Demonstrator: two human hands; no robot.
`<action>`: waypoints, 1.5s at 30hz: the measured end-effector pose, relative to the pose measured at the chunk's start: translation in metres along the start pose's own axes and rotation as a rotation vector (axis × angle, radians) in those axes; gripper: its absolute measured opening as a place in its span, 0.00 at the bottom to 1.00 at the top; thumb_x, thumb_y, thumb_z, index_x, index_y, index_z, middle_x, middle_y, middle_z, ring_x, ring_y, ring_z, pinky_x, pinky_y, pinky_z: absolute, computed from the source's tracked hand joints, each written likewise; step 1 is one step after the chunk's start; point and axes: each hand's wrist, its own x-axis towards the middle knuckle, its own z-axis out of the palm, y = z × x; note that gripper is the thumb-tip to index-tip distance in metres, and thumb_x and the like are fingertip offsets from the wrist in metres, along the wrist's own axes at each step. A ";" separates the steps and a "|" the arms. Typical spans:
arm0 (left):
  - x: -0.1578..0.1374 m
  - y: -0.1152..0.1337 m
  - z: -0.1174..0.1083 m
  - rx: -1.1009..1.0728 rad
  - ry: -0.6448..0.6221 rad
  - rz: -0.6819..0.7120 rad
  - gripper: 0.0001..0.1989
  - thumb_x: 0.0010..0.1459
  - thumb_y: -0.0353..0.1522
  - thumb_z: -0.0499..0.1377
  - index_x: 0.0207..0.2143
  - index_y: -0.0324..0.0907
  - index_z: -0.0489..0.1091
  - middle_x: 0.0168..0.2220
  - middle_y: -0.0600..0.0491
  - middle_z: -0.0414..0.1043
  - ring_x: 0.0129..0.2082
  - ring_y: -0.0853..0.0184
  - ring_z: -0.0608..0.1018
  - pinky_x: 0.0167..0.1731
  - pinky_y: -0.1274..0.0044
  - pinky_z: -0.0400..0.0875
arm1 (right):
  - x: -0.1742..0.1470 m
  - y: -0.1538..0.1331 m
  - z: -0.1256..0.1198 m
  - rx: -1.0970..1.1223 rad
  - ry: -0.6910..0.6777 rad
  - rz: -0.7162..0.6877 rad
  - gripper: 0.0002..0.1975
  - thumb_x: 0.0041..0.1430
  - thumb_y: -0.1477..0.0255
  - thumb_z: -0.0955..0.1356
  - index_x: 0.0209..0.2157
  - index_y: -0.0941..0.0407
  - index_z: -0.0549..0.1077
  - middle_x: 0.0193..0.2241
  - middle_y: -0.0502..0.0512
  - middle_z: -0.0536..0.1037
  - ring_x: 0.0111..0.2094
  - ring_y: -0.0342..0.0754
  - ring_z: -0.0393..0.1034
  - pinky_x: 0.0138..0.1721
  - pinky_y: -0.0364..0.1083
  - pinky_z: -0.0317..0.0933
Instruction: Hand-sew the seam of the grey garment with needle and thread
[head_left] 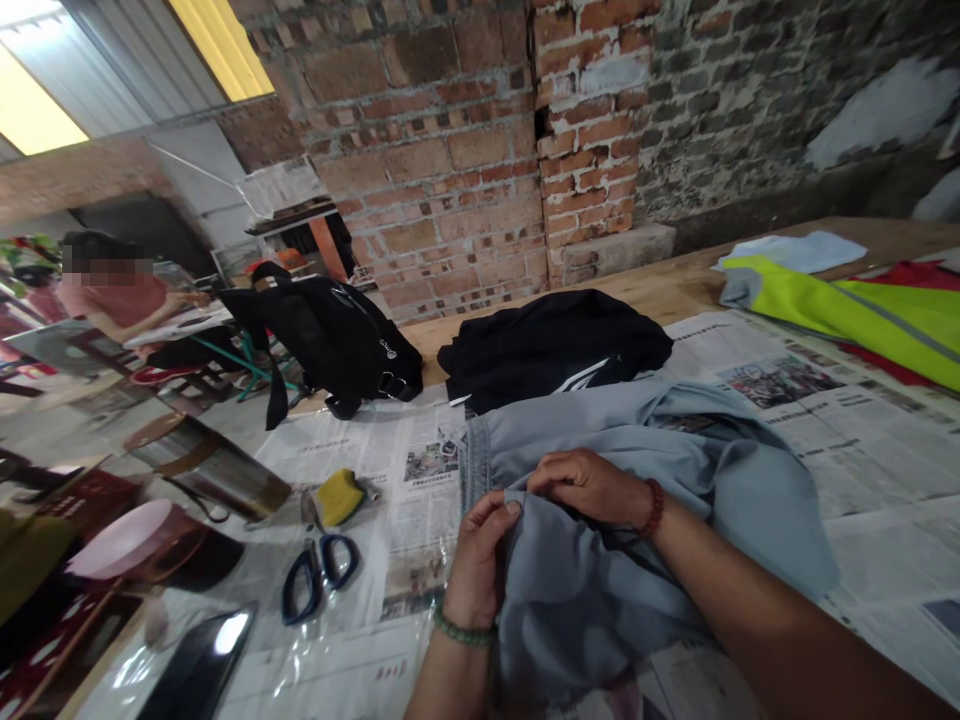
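Note:
Grey trousers (pixel 570 590), or a similar garment with a gathered elastic waistband, lie bunched on the newspaper-covered table. My left hand (pixel 480 545), with a green bead bracelet at the wrist, pinches a folded edge of the grey cloth between thumb and fingers. Close beside it, my right hand (pixel 581 485), wearing a reddish bead bracelet, has its fingers curled down on the same cloth near that edge. Its fingertips are partly hidden by the fabric. Behind the grey garment rests a folded black garment (pixel 555 340) with white stripes.
Scissors (pixel 319 575) with dark blue handles lie left of my hands, by a yellow sponge (pixel 340 497). A phone (pixel 199 665), a cup (pixel 172 545), a steel flask (pixel 210 465) and a black bag (pixel 330 335) stand further left. A hi-vis garment (pixel 847 310) lies right. Another person sits far left.

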 end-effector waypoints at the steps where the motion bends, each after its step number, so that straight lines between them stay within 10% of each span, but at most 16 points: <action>1: 0.000 0.000 0.001 -0.003 -0.003 -0.001 0.07 0.38 0.30 0.66 0.22 0.39 0.71 0.19 0.57 0.71 0.19 0.73 0.70 0.23 0.82 0.63 | 0.000 0.000 0.000 0.000 -0.001 0.010 0.12 0.53 0.80 0.61 0.31 0.57 0.75 0.28 0.51 0.72 0.30 0.40 0.67 0.33 0.39 0.60; 29: 0.005 -0.003 0.002 0.097 0.068 0.023 0.11 0.34 0.32 0.68 0.23 0.38 0.72 0.19 0.57 0.72 0.19 0.73 0.70 0.22 0.83 0.63 | 0.000 -0.002 0.016 0.146 0.067 0.134 0.04 0.52 0.77 0.63 0.32 0.58 0.68 0.25 0.48 0.72 0.26 0.39 0.65 0.28 0.38 0.59; 36: 0.004 -0.006 0.004 0.056 0.071 -0.004 0.10 0.35 0.31 0.67 0.22 0.40 0.69 0.19 0.59 0.70 0.19 0.73 0.70 0.23 0.82 0.63 | -0.003 -0.012 -0.002 -0.027 0.287 -0.116 0.09 0.53 0.80 0.61 0.33 0.57 0.69 0.39 0.56 0.70 0.40 0.45 0.65 0.43 0.46 0.59; 45: 0.003 -0.005 0.008 0.089 0.058 0.024 0.13 0.33 0.35 0.68 0.20 0.39 0.67 0.17 0.60 0.67 0.18 0.75 0.67 0.21 0.83 0.60 | -0.002 -0.020 0.011 -0.295 0.190 -0.193 0.03 0.50 0.74 0.67 0.29 0.56 0.69 0.29 0.53 0.69 0.35 0.47 0.61 0.41 0.49 0.56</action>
